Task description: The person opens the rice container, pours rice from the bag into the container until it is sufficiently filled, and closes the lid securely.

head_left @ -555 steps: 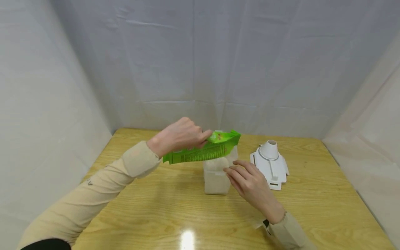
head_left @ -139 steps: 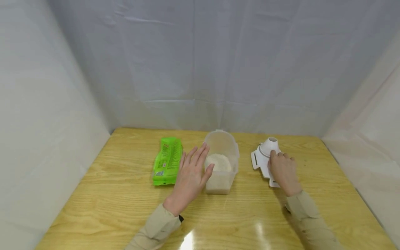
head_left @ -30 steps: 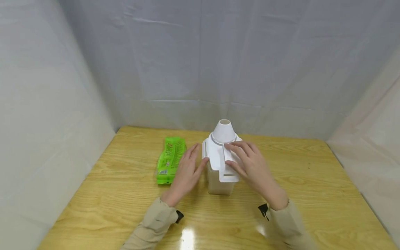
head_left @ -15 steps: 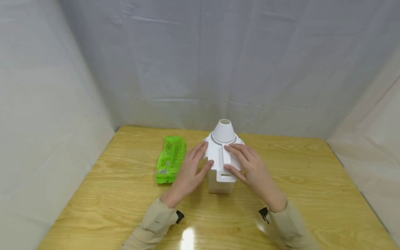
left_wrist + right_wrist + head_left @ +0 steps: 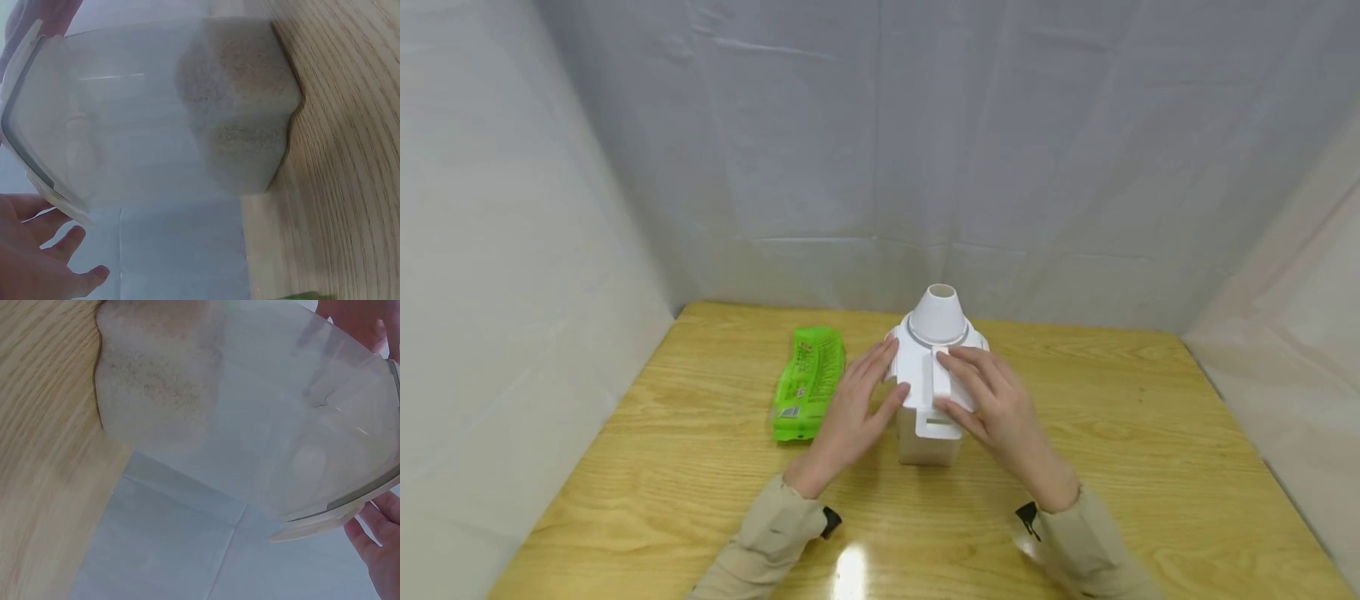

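Observation:
A translucent container stands upright in the middle of the table, with rice-like pale grains in its lower part. On top sits a white lid with a cone-shaped spout and a raised handle. At the lid's left side my left hand touches the edge, fingers extended and thumb on the top face. From the right, my right hand holds the lid's handle between bent fingers and thumb. In the left wrist view, side flaps jut out from the lid.
A green bag lies on the wooden table, left of the container and close to my left hand. Behind the table hangs a grey curtain. Pale sheets rise along both sides.
Over the last second, the lid turns a little and squares up over the container. My left fingers come onto its left edge. Earlier, the lid lay on the right and the bag was held.

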Demonstrator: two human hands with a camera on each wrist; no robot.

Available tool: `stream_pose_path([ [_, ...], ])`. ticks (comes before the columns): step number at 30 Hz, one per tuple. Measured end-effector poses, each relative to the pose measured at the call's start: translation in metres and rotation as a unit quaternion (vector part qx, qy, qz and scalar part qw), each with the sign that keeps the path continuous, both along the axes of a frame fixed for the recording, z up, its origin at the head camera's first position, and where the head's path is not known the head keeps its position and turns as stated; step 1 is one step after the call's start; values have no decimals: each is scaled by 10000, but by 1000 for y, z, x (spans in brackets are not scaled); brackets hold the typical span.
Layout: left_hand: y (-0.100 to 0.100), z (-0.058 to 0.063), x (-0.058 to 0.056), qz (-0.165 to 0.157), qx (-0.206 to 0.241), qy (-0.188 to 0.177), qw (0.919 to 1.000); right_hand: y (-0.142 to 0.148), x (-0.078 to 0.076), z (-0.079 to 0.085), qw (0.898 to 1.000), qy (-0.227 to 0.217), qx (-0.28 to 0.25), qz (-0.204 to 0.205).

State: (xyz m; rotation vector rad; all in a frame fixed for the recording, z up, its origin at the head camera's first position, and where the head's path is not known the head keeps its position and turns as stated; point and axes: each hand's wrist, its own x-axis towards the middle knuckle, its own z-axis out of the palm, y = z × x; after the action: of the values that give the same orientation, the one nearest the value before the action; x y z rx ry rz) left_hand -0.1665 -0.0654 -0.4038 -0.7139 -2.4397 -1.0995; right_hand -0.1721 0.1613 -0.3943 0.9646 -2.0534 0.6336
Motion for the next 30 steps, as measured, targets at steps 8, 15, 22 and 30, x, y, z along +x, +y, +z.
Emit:
stream_pose_path([
  [8,1,-4,-2,-20,116,35,9999,0,0,-2,10000,-13,24,-56],
  [15,2,-7,-3,-19,125,-1,9999,0,-2,-4,10000,-16,54,-51],
  [22,1,-6,-2,45,63,-119,9999,1,-1,-5,9996,-265,81,-63],
  [30,2,-6,-3,84,9,-264,9996,0,-1,-7,9989,-456,-4,-87],
])
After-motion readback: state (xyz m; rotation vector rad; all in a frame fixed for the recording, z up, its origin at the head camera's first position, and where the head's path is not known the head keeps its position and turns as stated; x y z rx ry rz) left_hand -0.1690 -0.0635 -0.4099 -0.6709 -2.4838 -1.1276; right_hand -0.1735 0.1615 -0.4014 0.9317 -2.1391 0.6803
